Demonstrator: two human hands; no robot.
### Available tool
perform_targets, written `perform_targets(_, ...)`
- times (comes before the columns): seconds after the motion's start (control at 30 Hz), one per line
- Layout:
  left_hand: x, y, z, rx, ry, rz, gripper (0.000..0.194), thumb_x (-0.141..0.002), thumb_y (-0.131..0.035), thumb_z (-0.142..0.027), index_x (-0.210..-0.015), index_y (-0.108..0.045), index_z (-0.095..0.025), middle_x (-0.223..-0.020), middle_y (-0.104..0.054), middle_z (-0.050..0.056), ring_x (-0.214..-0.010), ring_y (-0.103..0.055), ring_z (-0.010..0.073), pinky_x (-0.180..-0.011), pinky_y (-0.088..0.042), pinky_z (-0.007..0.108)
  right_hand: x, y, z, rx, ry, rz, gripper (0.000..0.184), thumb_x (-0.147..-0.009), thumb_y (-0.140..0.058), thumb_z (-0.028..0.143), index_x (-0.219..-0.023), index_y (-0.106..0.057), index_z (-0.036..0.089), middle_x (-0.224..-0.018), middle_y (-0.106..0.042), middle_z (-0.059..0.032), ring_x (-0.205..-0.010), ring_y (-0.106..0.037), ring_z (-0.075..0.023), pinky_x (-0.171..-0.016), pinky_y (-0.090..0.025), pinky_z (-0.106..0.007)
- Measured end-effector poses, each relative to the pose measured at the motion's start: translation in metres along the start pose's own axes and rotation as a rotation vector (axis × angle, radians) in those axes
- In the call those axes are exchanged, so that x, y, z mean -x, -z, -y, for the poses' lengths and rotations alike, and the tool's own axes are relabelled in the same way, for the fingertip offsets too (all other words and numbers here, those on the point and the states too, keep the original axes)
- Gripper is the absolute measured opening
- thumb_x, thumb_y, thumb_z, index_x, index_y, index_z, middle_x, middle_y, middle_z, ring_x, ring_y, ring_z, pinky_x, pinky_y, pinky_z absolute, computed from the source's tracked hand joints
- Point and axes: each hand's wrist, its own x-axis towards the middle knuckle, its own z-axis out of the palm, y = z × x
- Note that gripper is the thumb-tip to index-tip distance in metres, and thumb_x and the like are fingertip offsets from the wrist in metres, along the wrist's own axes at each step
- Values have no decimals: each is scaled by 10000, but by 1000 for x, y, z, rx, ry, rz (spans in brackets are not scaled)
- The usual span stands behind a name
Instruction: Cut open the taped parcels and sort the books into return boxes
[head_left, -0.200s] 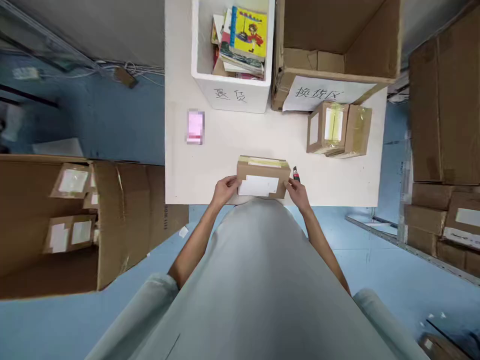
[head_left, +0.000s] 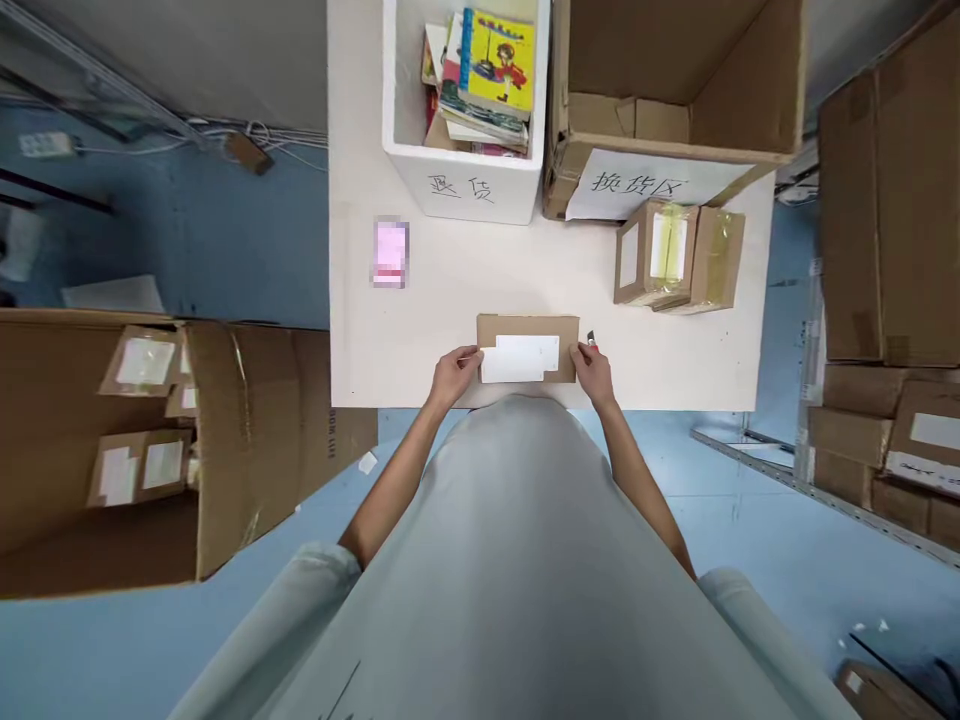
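A small brown cardboard box is at the front edge of the white table, its side with white labels turned up toward me. My left hand grips its left end with thumb and fingers. At the opposite end, my right hand is closed on the box's right edge. Just beyond the right hand lies a box cutter, red and black, partly covered by that hand.
Behind stand a white foam bin of books and a large open carton. Two taped boxes sit at the table's right. A pink item, pixelated, lies left. A big carton with parcels stands on the left.
The box has been tipped so that its labelled side faces up more and its taped side is no longer seen. Both hands have kept their hold; the right one covers more of the cutter.
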Motion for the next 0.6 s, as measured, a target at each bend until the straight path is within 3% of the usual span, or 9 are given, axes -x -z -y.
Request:
perform_targets(0.13, -2, -11, 9, -2, 73, 39, 377, -970, -701, -311, -1296, -821, -164, -1425, -809, 151, -1271, -786, 327, -1198, -585, 484, -4, -11, -9, -9, -125, 74, 557, -1023, -605, 684, -1226, -806, 206, -1309, -838, -155, -1138, -791, -326, -1045, -640, -503)
perform_targets(0.27, 8, -12, 21, 22, 104, 7, 439, -986, -699, -295, -1395, -779, -156, -1533, -747, 174, -1324, -768, 324, -1211, -572, 480, 9, -14, -23, -22, -185, -31, 564, -1005, -681, 601, -1391, -752, 195, -1509, -743, -205, -1280, -759, -332, -1126, -621, -534)
perform_targets(0.37, 18, -14, 24, 37, 114, -16, 445, -989, -696, -281, -1408, -771, -150, -1554, -731, 180, -1375, -745, 326, -1224, -569, 480, 18, -16, -34, -1, -202, -63, 533, -1005, -685, 556, -1377, -753, 180, -1441, -771, -210, -1285, -758, -324, -1156, -610, -532)
perform_targets(0.47, 28, -18, 16, 5, 71, -33, 402, -978, -714, -280, -1355, -801, -170, -1479, -782, 151, -1402, -731, 328, -1247, -564, 487, 21, -16, -47, -5, -206, -57, 488, -999, -676, 549, -1312, -775, 189, -1351, -812, -183, -1272, -765, -310, -1164, -607, -511)
perform_targets(0.6, 52, -28, -16, -112, -84, -14, 374, -1021, -702, -334, -1359, -819, -225, -1453, -803, 92, -1320, -774, 333, -1217, -596, 500, 17, -1, -70, 8, -175, -96, 548, -995, -605, 612, -1277, -789, 179, -1255, -841, -173, -1164, -793, -308, -1044, -660, -493)
